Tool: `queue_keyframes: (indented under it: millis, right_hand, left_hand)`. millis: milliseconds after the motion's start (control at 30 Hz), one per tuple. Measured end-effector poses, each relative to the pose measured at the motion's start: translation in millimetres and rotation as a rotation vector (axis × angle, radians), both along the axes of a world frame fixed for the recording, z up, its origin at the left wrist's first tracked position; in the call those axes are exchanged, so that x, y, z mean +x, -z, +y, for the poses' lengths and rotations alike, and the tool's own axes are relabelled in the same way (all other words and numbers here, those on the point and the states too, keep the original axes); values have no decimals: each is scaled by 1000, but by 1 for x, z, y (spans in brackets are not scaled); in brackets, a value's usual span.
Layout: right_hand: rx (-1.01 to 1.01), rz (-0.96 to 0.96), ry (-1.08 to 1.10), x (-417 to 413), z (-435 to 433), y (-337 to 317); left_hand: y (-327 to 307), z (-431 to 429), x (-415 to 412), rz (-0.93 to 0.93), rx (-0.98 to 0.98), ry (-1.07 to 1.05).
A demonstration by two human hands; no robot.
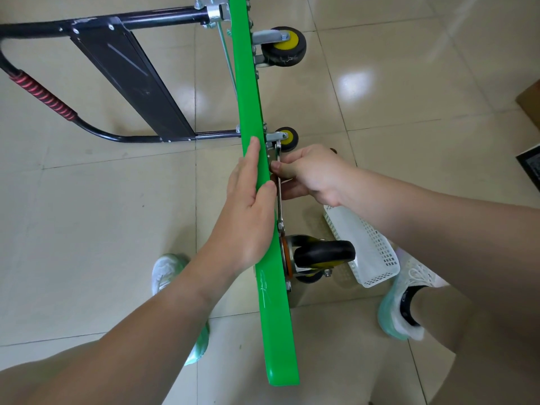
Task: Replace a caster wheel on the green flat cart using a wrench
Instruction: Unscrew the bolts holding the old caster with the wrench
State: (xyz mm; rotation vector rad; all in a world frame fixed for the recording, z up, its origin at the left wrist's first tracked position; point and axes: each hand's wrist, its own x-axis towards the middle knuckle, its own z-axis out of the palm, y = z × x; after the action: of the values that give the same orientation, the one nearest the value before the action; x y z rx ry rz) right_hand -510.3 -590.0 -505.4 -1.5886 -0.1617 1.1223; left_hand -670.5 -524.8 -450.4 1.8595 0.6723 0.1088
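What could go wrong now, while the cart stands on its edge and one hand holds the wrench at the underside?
1. The green cart deck stands on edge, steadied by the left hand. A hard pull might tip it toward the feet.
2. The right hand grips the wrench close to the deck. If the wrench slips, the knuckles may hit the deck.

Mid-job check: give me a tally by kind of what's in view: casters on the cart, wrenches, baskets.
Casters: 3 plainly seen (far, middle, near)
Wrench: 1
White basket: 1
Total: 5
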Motion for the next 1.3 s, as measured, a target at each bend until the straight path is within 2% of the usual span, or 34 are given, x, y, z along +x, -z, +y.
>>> queue_keyframes:
  millis: [167,400,500,600,833,1000,1300]
  right_hand:
    - [-39,-172,34,-14,-5,-8]
    - [142,-477,30,-62,-51,-38]
    - [215,-519,0,-89,-79,-45]
    - [232,-550,59,-95,-92,-40]
    - [274,-476,130,-67,-91,-44]
    - [181,-254,177,-31,-73,-37]
    - [42,-20,99,-10,-31,-15]
  left_hand:
    - [1,0,1,-13,5,-2]
    - [1,0,1,-13,22,-6]
    - [0,-1,0,-5,15,-9]
    - [-1,-3,0,0,15,-12]
    - [0,-2,2,9,14,-12]
    - [-1,-2,2,15,10,-6]
    - [0,-1,1,7,9,-7]
